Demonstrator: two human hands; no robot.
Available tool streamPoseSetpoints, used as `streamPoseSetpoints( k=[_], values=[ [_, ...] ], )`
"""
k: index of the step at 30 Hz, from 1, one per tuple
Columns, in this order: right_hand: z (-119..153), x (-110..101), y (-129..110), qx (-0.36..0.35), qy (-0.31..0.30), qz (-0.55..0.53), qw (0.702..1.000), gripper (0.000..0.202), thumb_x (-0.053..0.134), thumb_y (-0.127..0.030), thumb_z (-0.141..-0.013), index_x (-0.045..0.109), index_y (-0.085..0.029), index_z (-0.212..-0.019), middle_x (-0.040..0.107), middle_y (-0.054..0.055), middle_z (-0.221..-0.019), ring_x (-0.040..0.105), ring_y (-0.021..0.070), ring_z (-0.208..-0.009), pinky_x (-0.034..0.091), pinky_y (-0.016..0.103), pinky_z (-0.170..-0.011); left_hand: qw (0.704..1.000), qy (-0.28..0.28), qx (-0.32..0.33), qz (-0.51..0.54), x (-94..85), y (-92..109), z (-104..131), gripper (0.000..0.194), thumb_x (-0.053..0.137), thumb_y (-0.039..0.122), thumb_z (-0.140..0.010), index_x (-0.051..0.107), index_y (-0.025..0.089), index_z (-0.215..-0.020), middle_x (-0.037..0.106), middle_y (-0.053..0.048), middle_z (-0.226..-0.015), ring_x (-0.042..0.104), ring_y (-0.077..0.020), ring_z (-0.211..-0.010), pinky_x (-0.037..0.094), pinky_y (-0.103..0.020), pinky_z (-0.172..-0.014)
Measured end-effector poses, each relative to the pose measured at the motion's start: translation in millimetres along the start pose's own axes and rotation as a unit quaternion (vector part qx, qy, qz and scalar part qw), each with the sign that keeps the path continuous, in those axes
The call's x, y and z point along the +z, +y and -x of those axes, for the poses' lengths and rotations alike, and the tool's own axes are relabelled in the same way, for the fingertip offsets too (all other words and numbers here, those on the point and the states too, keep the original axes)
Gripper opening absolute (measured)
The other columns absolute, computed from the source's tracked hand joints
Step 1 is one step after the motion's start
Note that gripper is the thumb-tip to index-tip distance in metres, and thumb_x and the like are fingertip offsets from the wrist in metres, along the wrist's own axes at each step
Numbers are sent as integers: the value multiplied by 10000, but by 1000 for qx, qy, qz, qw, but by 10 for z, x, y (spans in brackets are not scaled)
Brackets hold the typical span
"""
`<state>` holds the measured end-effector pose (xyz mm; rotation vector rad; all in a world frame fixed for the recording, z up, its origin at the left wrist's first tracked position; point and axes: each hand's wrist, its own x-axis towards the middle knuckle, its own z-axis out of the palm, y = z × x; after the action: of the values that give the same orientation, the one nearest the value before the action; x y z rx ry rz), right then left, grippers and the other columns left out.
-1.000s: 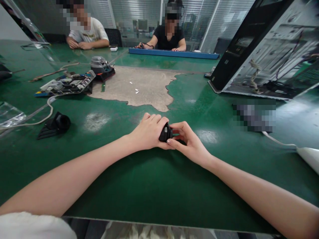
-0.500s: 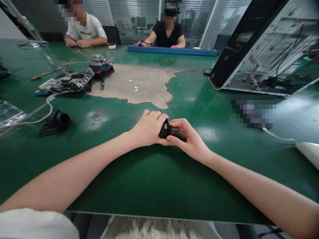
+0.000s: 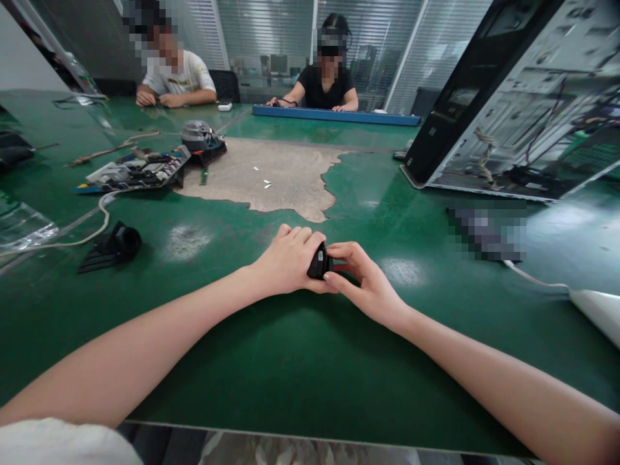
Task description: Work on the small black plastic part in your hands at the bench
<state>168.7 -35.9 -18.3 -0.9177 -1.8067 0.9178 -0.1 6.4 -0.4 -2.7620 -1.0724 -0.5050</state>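
Note:
A small black object [image 3: 318,263] with a pale label patch sits between my two hands, over the green tabletop [image 3: 310,368]. Its exact kind is hard to make out. My left hand [image 3: 289,259] wraps over it from the left, palm down, hiding most of it. From the right, my right hand [image 3: 367,282] pinches its exposed end between thumb and fingers. To the left lies a black plastic duct-like part [image 3: 116,244].
An open computer case [image 3: 429,142] stands at the right, near a blurred-out device [image 3: 484,232] with a cable. A circuit board [image 3: 138,169] and a cooler fan [image 3: 201,137] lie at the left. Across the table sit two people, with a long blue bar [image 3: 334,115] before one.
The whole view has shifted slightly, so things appear lower in the picture. Both hands keep their hold on the black object, with little change in their pose.

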Motion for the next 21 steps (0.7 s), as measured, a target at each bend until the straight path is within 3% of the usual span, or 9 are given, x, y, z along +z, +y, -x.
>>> streamPoseSetpoints(
  k=[8,15,21],
  values=[
    [-2,-7,-9,53,-16,-16,998,332,561,-196,-787,422,-239,-1086,541,47,-1019,571,191,-955,505,396,-832,1000,-10,-6,20,-19,2,-23,678,493,699,-616,487,122,-971,559,-92,-883,508,-248,-806,285,-359,-724],
    [3,-11,-14,1,2,-2,1000,183,551,-211,-795,490,-231,-967,499,39,-1020,522,179,-1009,480,362,-880,1000,-5,-3,4,-9,4,-15,682,489,691,-627,481,112,-988,560,-94,-880,512,-249,-808,287,-353,-724],
    [-7,1,-3,49,-5,-27,998,297,557,-195,-791,429,-237,-1056,536,45,-1037,565,185,-978,496,394,-850,1000,-8,-5,16,-7,-1,-24,684,481,707,-622,485,116,-967,560,-89,-877,512,-242,-807,289,-351,-727]
  ],
)
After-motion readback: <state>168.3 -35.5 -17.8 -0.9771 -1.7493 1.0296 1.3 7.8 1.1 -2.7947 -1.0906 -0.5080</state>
